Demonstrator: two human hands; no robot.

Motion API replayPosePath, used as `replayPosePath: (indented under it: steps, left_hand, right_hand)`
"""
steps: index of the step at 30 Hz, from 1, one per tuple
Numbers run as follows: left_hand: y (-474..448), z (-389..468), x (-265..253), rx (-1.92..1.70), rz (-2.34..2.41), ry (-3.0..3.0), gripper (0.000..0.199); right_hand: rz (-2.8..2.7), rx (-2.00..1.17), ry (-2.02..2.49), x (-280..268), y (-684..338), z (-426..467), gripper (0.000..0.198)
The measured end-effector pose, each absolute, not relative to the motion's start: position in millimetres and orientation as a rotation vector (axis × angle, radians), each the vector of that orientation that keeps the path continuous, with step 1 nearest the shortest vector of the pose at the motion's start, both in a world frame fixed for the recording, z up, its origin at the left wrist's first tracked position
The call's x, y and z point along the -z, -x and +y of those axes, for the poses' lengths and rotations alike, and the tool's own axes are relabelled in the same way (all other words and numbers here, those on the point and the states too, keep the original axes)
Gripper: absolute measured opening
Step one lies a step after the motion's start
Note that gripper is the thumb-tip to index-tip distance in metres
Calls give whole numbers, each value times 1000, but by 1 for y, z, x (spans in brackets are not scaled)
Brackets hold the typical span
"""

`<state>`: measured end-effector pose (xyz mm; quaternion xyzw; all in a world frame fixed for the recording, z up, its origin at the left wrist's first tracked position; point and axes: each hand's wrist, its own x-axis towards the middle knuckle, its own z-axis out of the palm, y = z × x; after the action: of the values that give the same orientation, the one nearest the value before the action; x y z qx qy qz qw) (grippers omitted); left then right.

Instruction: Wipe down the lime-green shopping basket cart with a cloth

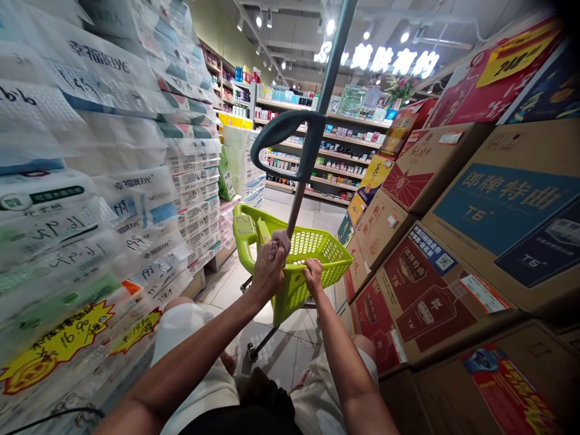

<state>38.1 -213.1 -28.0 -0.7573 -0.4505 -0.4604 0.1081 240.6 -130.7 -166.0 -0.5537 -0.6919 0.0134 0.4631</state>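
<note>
A lime-green shopping cart (333, 258) with a perforated basket stands in front of me, a grey pole (333, 66) with a loop handle (267, 142) rising above it. My left hand (268, 275) is closed around a crumpled pinkish-grey cloth (281, 239), at the basket's near rim by the foot of the pole. Whether the cloth presses on the pole or the rim I cannot tell. Just to the right, my right hand (313, 275) grips the basket's near rim, fingers curled over the edge. Below the basket, a caster wheel (252, 351) shows on the tiled floor.
Stacked plastic-wrapped paper packs (136, 187) with handwritten prices rise close on the left. Cardboard cartons (435, 284) form a wall on the right, near the basket. Shelves (344, 142) of small goods stand at the aisle's far end. Pale floor tiles (217, 290) lie between.
</note>
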Motion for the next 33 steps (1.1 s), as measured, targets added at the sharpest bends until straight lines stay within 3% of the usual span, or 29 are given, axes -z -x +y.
replayPosePath:
  steps: [4,8,14,19,24,28,33]
  left_hand:
    - [-18,-225,22,1061,-1292,2247,39]
    - [-14,-227,9,1153,-1241,2246,53]
    - [-25,-260,36,928,-1198,2278,39]
    - [15,-261,22,929,-1274,2346,35]
    - [68,-235,38,1342,-1534,2136,47]
    - [38,-267,94,1739,-1559,1917,56]
    - [-1,-276,128,1985,-1511,1758,55]
  right_hand:
    - [-1696,-51,1340,166,-241,-132,11]
    - [-1697,-55,1334,167,-241,-135,14]
    - [-1735,-68,1300,163,-242,-139,16]
    - [-1744,-103,1263,160,-244,-146,19]
    - [-1711,-135,1233,156,-249,-148,18]
    - [-1659,-108,1242,154,-244,-154,11]
    - [-1423,150,1180,147,-204,-199,25]
